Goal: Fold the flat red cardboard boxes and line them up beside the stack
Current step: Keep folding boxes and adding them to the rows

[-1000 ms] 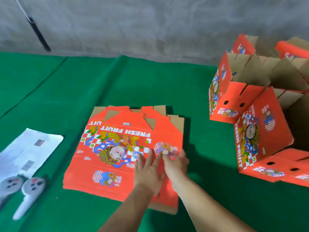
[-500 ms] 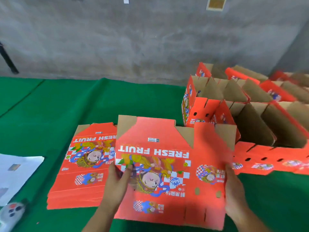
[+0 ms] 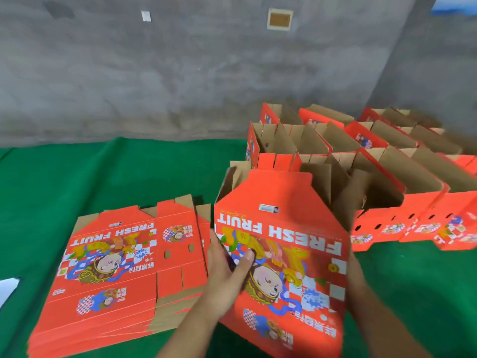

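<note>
Box (image 3: 284, 254): red printed corrugated cardboard, partly opened, brown inside, held tilted above green felt surface (image 3: 116, 177) between both hands. Left hand (image 3: 227, 275): thumb on printed face, fingers curled round left edge. Right hand (image 3: 357, 275): gripped right edge, fingers hidden. Stack (image 3: 124, 275): flat blanks, left. Folded boxes (image 3: 387, 177): rowed right, open-topped

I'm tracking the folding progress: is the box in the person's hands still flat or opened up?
Opened up. The held box shows brown inner walls behind its printed front, unlike the flat stack.
</note>
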`<state>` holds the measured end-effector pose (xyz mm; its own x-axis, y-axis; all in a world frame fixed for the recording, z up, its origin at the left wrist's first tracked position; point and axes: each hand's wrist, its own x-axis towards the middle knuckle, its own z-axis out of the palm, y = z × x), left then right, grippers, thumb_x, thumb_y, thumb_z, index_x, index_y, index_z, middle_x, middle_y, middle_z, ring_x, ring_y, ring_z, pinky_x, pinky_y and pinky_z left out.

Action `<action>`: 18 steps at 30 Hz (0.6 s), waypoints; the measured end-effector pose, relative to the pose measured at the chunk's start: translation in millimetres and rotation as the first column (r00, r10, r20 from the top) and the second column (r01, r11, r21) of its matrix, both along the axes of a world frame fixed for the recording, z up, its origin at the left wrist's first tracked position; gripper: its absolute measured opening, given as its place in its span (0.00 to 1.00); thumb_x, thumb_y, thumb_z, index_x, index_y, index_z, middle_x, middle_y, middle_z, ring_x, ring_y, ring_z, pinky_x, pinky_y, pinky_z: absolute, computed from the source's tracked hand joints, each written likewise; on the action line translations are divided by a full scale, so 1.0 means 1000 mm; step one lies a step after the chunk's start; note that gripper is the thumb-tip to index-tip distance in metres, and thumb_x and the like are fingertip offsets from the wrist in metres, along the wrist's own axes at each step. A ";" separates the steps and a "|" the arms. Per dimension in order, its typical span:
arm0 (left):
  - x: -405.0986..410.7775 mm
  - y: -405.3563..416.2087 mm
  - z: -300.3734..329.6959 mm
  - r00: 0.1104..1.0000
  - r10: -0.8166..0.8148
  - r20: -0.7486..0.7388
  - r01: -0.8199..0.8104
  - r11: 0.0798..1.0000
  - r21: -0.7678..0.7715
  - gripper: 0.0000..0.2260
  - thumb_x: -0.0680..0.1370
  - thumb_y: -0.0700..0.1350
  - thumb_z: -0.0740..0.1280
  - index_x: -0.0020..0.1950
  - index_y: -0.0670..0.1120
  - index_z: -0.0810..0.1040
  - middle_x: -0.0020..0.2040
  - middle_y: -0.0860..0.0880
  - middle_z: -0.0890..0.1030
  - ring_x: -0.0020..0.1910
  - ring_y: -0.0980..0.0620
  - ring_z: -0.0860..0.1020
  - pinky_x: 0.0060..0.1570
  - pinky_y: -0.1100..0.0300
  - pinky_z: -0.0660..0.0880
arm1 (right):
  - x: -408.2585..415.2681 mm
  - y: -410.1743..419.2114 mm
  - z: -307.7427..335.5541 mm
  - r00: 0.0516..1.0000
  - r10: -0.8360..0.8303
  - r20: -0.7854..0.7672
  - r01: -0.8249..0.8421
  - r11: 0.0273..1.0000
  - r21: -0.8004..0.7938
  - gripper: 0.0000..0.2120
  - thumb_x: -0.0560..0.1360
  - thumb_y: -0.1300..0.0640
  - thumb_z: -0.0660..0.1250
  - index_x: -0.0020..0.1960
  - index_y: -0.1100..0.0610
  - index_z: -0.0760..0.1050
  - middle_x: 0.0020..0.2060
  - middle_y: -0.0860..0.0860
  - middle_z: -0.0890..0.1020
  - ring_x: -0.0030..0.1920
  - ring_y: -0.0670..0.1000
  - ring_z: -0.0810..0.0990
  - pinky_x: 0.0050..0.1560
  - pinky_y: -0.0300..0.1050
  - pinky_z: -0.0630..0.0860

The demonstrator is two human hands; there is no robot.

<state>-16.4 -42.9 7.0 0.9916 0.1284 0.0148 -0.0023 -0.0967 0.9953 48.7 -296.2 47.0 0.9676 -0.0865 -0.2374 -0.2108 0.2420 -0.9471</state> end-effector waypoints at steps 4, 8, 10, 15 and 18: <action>0.008 -0.027 0.018 0.996 -0.074 -0.050 0.077 0.994 0.077 0.48 0.66 0.85 0.53 0.79 0.68 0.38 0.84 0.61 0.34 0.81 0.64 0.32 0.82 0.52 0.37 | -0.013 0.038 -0.001 0.990 0.047 0.136 -0.040 0.998 -0.053 0.33 0.77 0.33 0.63 0.56 0.65 0.77 0.45 0.67 0.84 0.39 0.67 0.81 0.43 0.61 0.81; 0.001 -0.043 0.032 0.957 -0.239 0.165 0.220 0.967 0.128 0.51 0.73 0.77 0.65 0.84 0.62 0.39 0.84 0.62 0.37 0.83 0.61 0.37 0.81 0.52 0.42 | -0.027 0.063 -0.009 0.940 -0.035 0.338 0.102 0.978 -0.184 0.27 0.73 0.33 0.63 0.65 0.48 0.71 0.56 0.43 0.82 0.54 0.45 0.82 0.56 0.47 0.75; 0.001 -0.048 0.038 0.948 -0.193 0.253 0.171 0.980 0.104 0.51 0.75 0.67 0.73 0.86 0.58 0.43 0.86 0.58 0.45 0.85 0.55 0.45 0.83 0.50 0.49 | -0.034 0.069 -0.013 0.892 -0.026 0.451 0.135 0.968 -0.210 0.31 0.77 0.37 0.63 0.77 0.46 0.63 0.68 0.37 0.75 0.68 0.42 0.76 0.63 0.37 0.73; -0.001 -0.017 0.012 0.968 0.102 0.231 -0.119 0.991 0.058 0.34 0.79 0.62 0.72 0.82 0.55 0.66 0.76 0.53 0.76 0.76 0.49 0.73 0.75 0.42 0.69 | -0.053 0.080 -0.033 0.800 0.028 0.599 0.139 0.963 -0.231 0.29 0.80 0.54 0.63 0.77 0.40 0.57 0.74 0.50 0.68 0.73 0.49 0.71 0.70 0.40 0.69; -0.010 0.002 -0.002 0.989 0.083 0.120 -0.078 0.996 -0.048 0.30 0.79 0.58 0.71 0.79 0.55 0.69 0.72 0.53 0.80 0.72 0.51 0.76 0.74 0.36 0.69 | -0.076 0.087 -0.069 0.817 0.208 0.538 0.059 0.898 -0.437 0.29 0.78 0.62 0.66 0.74 0.46 0.61 0.73 0.54 0.68 0.69 0.55 0.74 0.68 0.55 0.73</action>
<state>-26.0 -40.5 5.1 0.9691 0.2111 0.1273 -0.1175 -0.0585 0.9913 -26.9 -209.5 -22.2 0.9215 0.0316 0.3871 0.3856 -0.1946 -0.9019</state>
